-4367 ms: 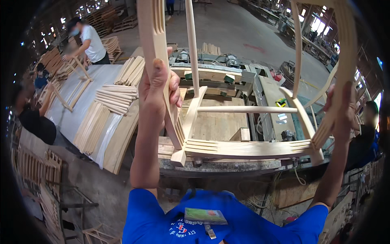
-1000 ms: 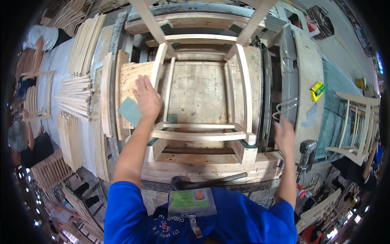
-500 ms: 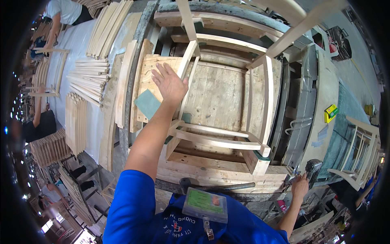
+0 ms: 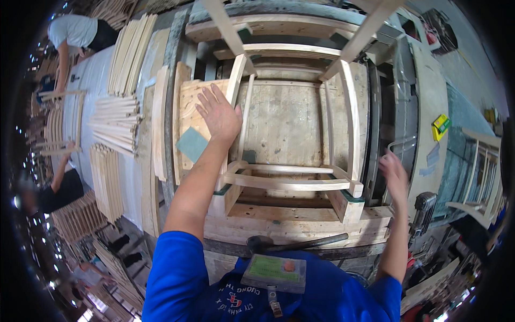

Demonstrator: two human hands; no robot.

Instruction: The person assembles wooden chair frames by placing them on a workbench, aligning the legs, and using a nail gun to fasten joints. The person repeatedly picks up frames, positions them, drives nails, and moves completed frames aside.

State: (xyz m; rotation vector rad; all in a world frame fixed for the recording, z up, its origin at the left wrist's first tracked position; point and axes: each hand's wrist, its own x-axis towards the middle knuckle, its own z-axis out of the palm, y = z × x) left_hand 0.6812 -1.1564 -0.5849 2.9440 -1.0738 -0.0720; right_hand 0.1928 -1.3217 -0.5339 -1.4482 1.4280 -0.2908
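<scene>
Beside the pale wooden frame (image 4: 292, 184), left grip (image 4: 222, 119) splays empty; right (image 4: 396, 177), I cannot tell

Workbench (image 4: 295, 221), timber-railed: one wooden frame (image 4: 352, 126); one dark hammer (image 4: 306, 243), near edge. Side table (image 4: 92, 74), plastic-covered: three stacks of pale sticks (image 4: 115, 118).

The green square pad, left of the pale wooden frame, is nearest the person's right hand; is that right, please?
Not quite: the head view shows the green square pad, left of the pale wooden frame, nearest the person's left hand.
</scene>
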